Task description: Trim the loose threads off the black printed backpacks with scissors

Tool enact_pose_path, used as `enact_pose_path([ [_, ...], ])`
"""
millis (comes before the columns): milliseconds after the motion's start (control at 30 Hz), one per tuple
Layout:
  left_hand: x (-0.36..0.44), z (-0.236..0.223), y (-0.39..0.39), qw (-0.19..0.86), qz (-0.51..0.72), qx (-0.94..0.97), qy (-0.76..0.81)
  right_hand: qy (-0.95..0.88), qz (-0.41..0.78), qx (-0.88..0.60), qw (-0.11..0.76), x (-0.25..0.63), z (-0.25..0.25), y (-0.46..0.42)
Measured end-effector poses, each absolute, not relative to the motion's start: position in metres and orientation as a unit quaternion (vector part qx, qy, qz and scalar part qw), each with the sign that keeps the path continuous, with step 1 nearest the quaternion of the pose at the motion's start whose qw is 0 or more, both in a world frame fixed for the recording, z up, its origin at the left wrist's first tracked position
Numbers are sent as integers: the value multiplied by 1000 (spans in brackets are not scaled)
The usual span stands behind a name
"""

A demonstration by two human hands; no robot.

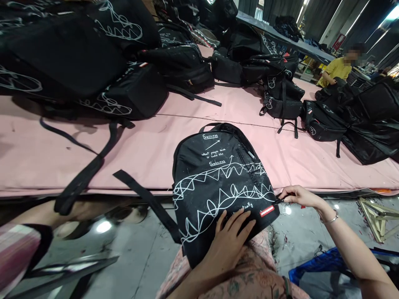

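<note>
A black backpack (pixel 215 182) with white scribbled lines, the word "Success" and a small red label (pixel 267 211) leans from the pink table edge towards my lap, front face up. My left hand (pixel 232 234) lies on its lower front, fingers spread and flat. At the bag's lower right side my right hand (pixel 294 196) pinches a thin dark piece, too small to make out; a bit of red shows under the palm. One loose black strap (pixel 146 199) sticks out from the bag's left side.
Black backpacks (pixel 187 66) are heaped along the far side of the pink table (pixel 193 108). More bags (pixel 330 120) lie at right, near a person in a yellow top (pixel 339 68). Another person's arm (pixel 34 216) is at left. A wooden frame (pixel 374 218) stands on the floor.
</note>
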State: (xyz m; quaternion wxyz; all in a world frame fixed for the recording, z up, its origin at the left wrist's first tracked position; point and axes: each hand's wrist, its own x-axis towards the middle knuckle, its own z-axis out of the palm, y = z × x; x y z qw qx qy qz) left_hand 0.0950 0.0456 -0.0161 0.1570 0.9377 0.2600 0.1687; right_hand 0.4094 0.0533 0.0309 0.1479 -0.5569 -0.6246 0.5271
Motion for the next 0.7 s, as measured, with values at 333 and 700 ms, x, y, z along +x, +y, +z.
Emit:
enact_pose_path([
  [333,96,-18,46,156,171,937,261,-653,492,-563,123,399,32,57],
  [700,95,-11,45,183,152,934,265,-713,432,-546,81,369,41,62],
])
